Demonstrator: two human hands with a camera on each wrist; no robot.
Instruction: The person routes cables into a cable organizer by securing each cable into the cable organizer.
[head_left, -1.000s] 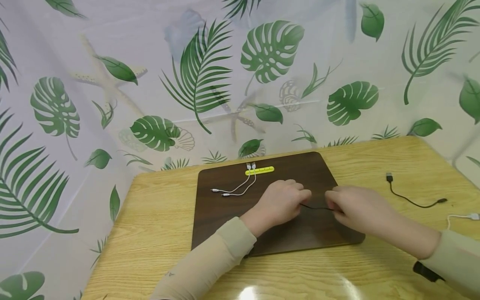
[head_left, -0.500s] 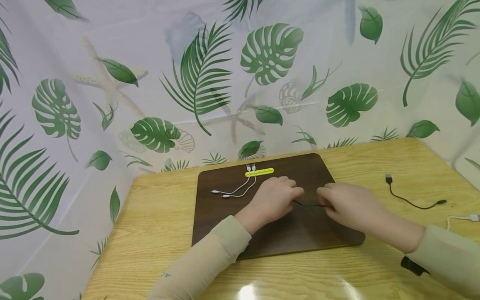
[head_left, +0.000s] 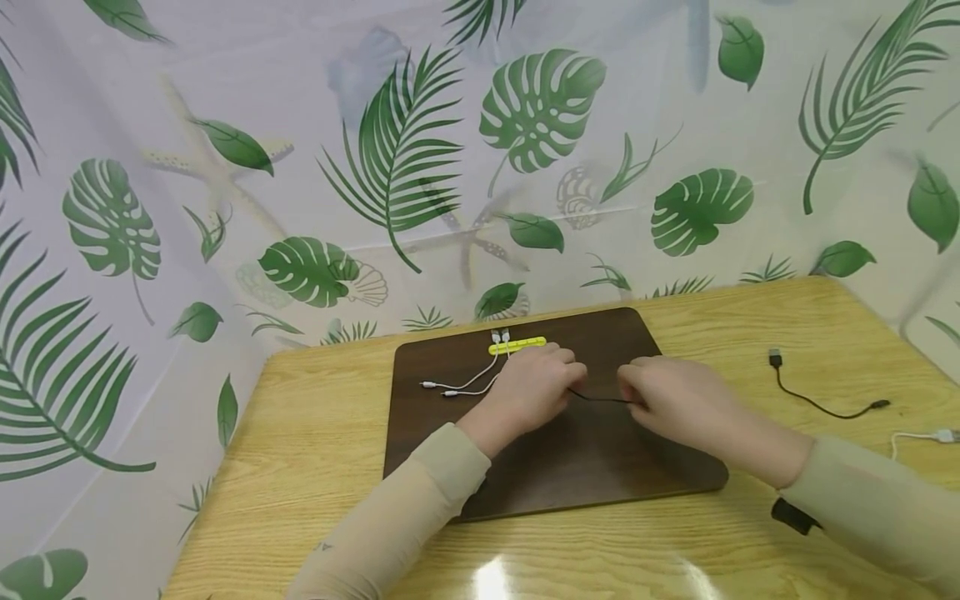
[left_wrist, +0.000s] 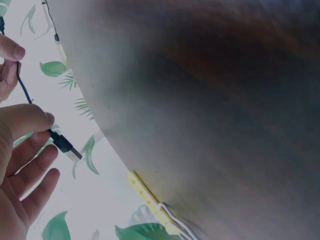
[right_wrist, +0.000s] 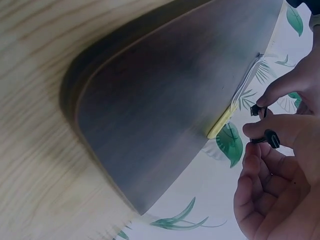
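Note:
A short black USB cable [head_left: 603, 400] stretches between my two hands above the dark brown board [head_left: 585, 479]. My left hand [head_left: 528, 385] pinches it just behind the USB plug [left_wrist: 64, 144], which sticks out past the thumb and finger in the left wrist view. Near the cable's other end, my right hand [head_left: 678, 402] pinches it between thumb and fingers, and the small black connector [right_wrist: 272, 138] shows beside the thumb. A yellow cable holder [head_left: 536, 342] lies at the board's far edge, just beyond my left hand. Two white cables [head_left: 459, 386] sit in its left slots, partly hidden by that hand.
On the wooden table [head_left: 322, 442], right of the board, lie another black USB cable [head_left: 810, 403] and a white cable [head_left: 911, 435] at the picture's edge. A leaf-patterned cloth [head_left: 622, 92] hangs behind the table and along its sides.
Both hands have moved left and away from me, toward the yellow holder, carrying the black cable between them. My left hand now covers part of the white cables.

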